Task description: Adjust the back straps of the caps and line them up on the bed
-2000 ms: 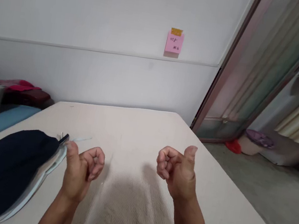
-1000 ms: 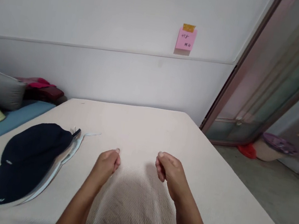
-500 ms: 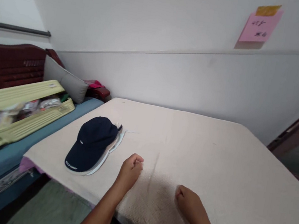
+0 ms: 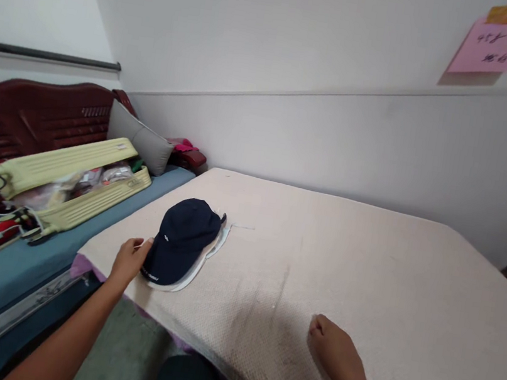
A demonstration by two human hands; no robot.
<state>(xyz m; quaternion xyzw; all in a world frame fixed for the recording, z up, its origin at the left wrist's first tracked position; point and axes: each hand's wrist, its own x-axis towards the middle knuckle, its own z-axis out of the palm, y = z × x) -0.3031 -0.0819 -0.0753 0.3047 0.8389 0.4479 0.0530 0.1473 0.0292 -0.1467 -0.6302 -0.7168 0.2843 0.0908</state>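
Observation:
A navy blue cap (image 4: 188, 225) with white lettering on its brim lies on the cream-coloured tabletop cover (image 4: 366, 264). Pale edges of more caps show under it, apparently a small stack. My left hand (image 4: 128, 260) is at the left edge of the brim, thumb and fingers apart, with the thumb side at or touching the brim; exact contact is hard to make out. On the cover to the right rests my right hand (image 4: 334, 348), curled into a fist. Its fingertips are turned out of sight, and nothing shows sticking out of it.
Left of the table, a dark red wooden bench (image 4: 3, 108) with a blue seat holds a cream folding plastic piece (image 4: 71, 166) with bagged items, a grey cushion (image 4: 142, 135) and red-white things. A pink note (image 4: 489, 44) is stuck to the white wall behind.
My left hand has moved left from mid-table to the cap's brim and its fist has loosened. My right hand stays curled on the cover. The view has swung slightly left.

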